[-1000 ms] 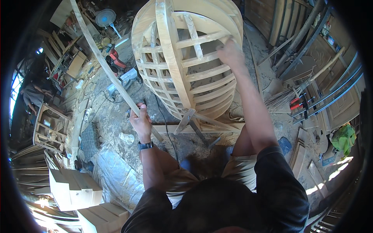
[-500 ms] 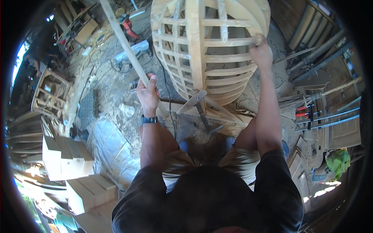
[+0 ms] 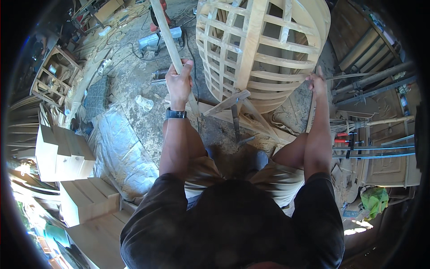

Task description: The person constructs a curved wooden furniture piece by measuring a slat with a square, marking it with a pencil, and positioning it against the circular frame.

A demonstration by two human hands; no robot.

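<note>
A rounded wooden lattice frame (image 3: 253, 51) with curved slats and a thick central rib stands in front of me. My left hand (image 3: 180, 83) is closed round a long wooden strip (image 3: 166, 33), which slants up and away to the left of the frame; its lower end comes out below the fist. At the frame's right edge is my right hand (image 3: 317, 84), its fingers apart and the tips at the end of a slat. Whether they touch it is hard to tell. Below the frame, wooden pieces (image 3: 227, 103) cross at its base.
A grey metal tool (image 3: 160, 39) and a clear plastic cup (image 3: 144, 103) lie on the dusty floor at left, with cables around. Plywood boxes (image 3: 62, 152) and silvery sheeting (image 3: 125, 143) are at lower left. Bar clamps (image 3: 376, 152) lie at right beside wooden panels.
My right hand has come down along the frame's right edge, its fingers loosening. The left still grips the strip. The view has shifted, so the frame sits further right.
</note>
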